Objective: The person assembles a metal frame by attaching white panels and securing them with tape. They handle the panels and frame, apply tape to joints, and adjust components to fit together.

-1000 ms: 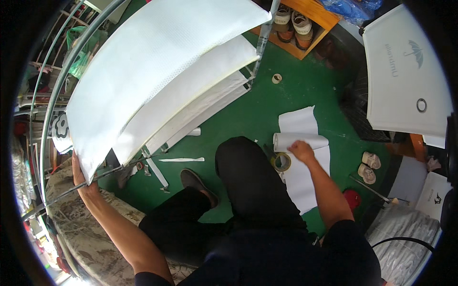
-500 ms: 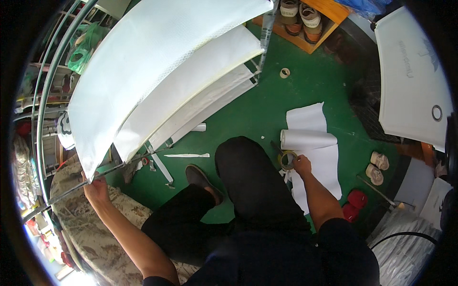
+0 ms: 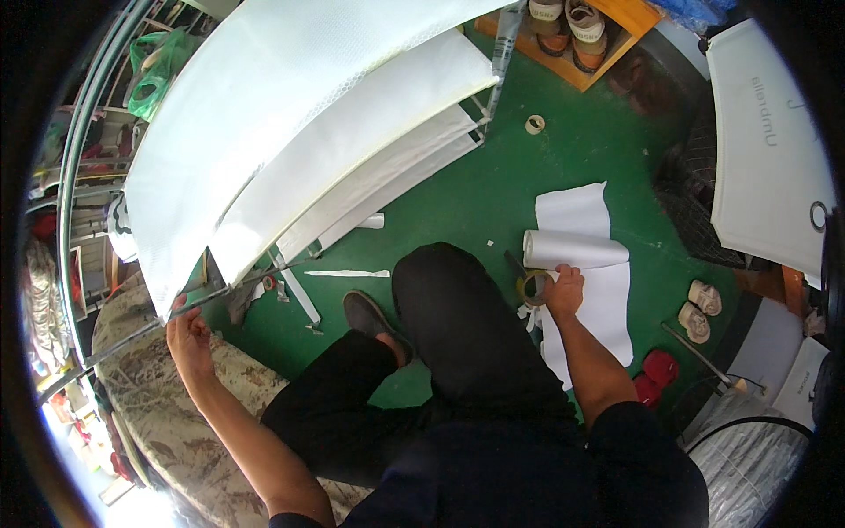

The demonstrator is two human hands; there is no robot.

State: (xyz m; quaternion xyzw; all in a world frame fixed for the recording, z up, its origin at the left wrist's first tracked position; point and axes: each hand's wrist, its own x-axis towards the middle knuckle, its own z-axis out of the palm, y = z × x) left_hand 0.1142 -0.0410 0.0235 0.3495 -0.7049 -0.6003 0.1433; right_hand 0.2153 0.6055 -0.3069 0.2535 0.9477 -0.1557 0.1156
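Head camera: half-curled left hand (image 3: 189, 337) at one white panel (image 3: 255, 114), grip unclear; curled right hand (image 3: 566, 289) holds one tape roll (image 3: 522, 288).

Seemingly home: sneakers (image 3: 587, 35) in wooden cabinet (image 3: 632, 32).

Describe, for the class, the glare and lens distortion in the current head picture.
Head view: a blown-out bright patch at lower left; head view: the top white panel nearly washed out; head view: metal rails look bowed near the left rim, corners black.
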